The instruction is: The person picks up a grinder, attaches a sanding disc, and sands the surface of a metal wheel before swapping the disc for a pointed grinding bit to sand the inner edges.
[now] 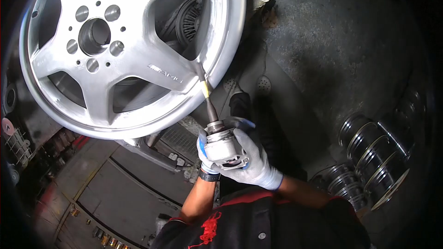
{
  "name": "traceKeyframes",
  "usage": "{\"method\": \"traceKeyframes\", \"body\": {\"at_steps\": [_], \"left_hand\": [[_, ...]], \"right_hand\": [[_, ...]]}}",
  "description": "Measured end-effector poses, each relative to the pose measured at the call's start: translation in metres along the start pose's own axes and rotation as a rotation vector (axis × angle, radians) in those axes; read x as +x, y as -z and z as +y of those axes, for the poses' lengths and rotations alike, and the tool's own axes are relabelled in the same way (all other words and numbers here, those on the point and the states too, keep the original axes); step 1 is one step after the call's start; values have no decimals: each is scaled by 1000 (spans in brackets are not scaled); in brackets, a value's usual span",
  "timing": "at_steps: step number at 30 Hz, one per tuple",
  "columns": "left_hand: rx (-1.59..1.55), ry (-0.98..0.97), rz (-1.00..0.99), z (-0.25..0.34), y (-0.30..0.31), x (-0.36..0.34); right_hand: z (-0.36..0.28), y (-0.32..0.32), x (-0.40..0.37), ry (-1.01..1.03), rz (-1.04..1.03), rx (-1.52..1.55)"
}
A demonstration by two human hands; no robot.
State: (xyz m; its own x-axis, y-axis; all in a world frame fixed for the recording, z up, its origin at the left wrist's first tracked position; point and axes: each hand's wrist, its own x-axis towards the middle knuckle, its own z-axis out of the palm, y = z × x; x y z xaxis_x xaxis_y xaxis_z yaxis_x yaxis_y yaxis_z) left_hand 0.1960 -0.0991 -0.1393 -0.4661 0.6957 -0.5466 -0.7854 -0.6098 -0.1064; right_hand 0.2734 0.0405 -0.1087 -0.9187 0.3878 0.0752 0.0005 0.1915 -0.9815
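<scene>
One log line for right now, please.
left hand: gloved, gripping power tool | right hand: gloved, gripping power tool | shaft tip: at wheel, near rim

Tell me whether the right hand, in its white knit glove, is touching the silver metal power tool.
Touching. The head view shows the gloved right hand curled against the side of the power tool, no gap between them.

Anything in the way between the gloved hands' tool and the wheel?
Nothing visible: from the power tool in the left hand and right hand, the shaft runs clear to the wheel, its tip at a spoke's outer end; contact I can't confirm.
</scene>
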Motion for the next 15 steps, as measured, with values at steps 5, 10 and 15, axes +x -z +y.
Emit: {"method": "traceKeyframes", "body": {"at_steps": [5,10,15], "left_hand": [[91,-37,-4,2,-26,8],[283,-141,153,15,-27,10],[208,-215,152,16,-56,17]], "right_hand": [[-2,-9,12,63,32,-34],[-11,-9,28,41,62,66],[-22,-3,43,57,42,60]]}}
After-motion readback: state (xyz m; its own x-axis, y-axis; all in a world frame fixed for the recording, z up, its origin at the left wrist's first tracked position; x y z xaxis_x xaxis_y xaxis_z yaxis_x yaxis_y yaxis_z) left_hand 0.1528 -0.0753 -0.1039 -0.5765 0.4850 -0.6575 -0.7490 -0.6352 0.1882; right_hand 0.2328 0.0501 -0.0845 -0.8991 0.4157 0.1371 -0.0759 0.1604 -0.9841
